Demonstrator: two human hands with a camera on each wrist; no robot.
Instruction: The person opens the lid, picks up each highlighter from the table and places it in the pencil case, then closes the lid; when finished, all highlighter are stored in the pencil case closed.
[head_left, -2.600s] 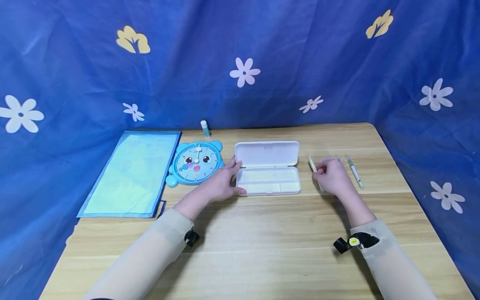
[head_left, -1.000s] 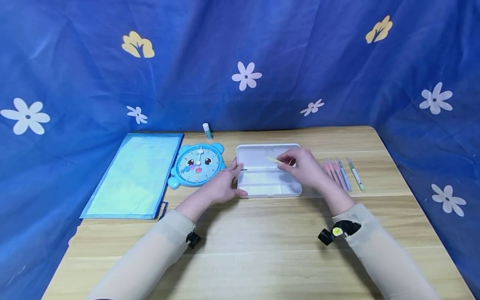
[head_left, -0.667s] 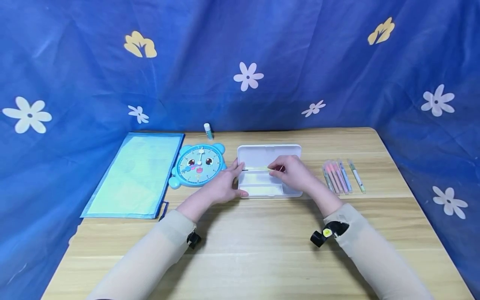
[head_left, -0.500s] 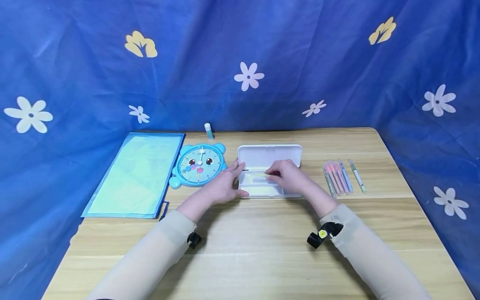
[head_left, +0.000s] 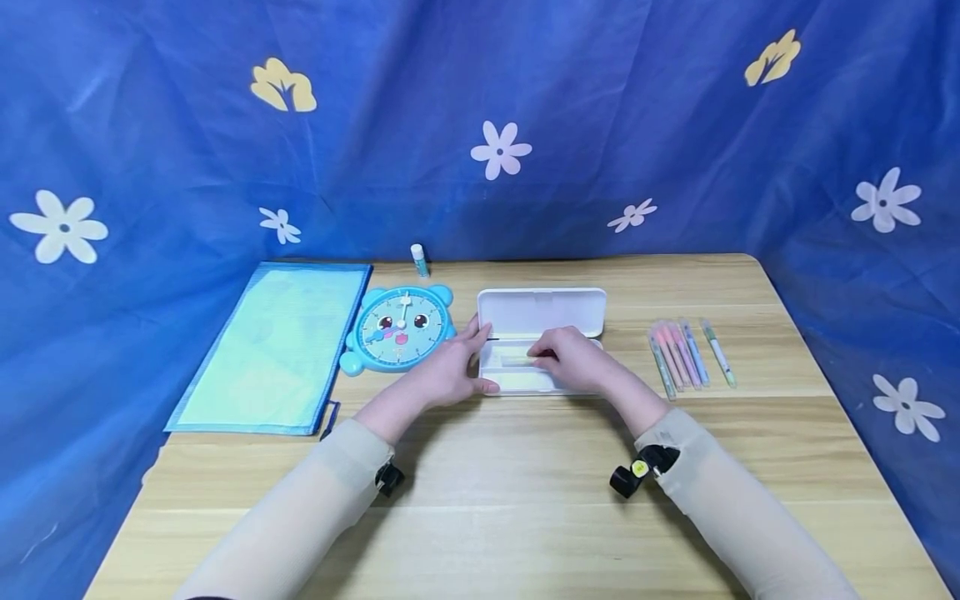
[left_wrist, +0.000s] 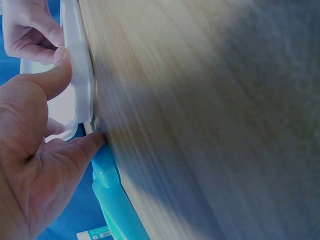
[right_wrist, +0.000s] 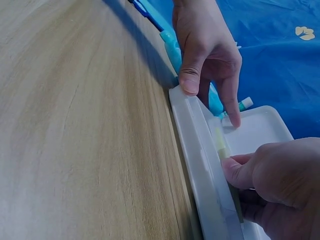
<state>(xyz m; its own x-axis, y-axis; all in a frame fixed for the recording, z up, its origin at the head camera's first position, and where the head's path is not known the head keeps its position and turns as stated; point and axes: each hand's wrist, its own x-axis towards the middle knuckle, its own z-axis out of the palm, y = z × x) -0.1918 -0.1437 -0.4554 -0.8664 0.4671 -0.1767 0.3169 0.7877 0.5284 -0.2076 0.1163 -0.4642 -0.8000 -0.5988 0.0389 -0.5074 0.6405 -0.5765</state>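
Along the white case [head_left: 543, 312], the right hand [head_left: 573, 358] pinches a yellowish pen [right_wrist: 220, 141], aligned lengthwise toward the left hand [head_left: 448, 372] gripping the case's end.

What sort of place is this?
Probably a child's study desk, perhaps staged: a wood-grain table backed by a blue flower-print cloth, with a cartoon-faced toy clock and an open white pencil case on it.
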